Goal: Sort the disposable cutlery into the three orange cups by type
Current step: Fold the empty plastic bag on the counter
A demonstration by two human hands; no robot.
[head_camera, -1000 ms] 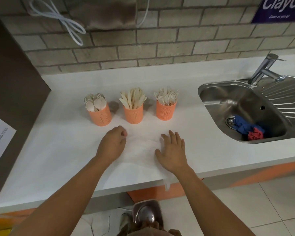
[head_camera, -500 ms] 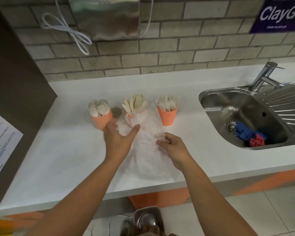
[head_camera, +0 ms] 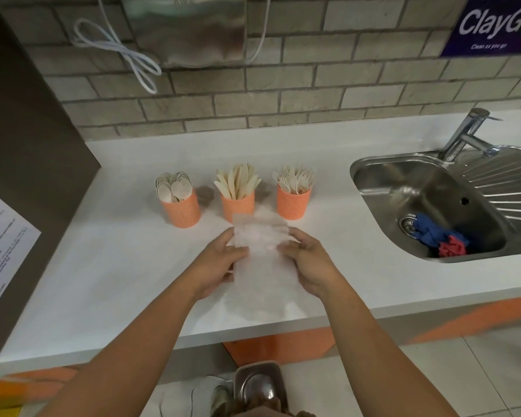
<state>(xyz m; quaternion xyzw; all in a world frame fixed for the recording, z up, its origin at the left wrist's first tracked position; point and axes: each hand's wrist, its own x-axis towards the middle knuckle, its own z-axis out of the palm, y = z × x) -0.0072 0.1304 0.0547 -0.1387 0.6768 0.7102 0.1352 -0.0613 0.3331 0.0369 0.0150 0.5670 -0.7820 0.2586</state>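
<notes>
**Covered, cropped and unreadable parts**

The translucent sheet (head_camera: 262, 257) pinched between the left grip (head_camera: 215, 266) and the right grip (head_camera: 309, 263) veils the base of the middle cup (head_camera: 237, 203) and some fingertips behind it; whether it is a bag or a flat sheet cannot be told. The handles of the spoons (head_camera: 175, 186), knives (head_camera: 238, 182) and forks (head_camera: 295, 180) are sunk out of sight in their cups. The purple sign (head_camera: 491, 25) is cropped by the top and right edges, and the steel dispenser (head_camera: 187, 28) by the top. The paper notice (head_camera: 3, 251) is cropped by the left edge, its print too small to read. Cloths (head_camera: 433, 233) cover part of the sink drain (head_camera: 406, 222). A shiny object (head_camera: 257, 383) at the bottom edge is unidentifiable.
</notes>
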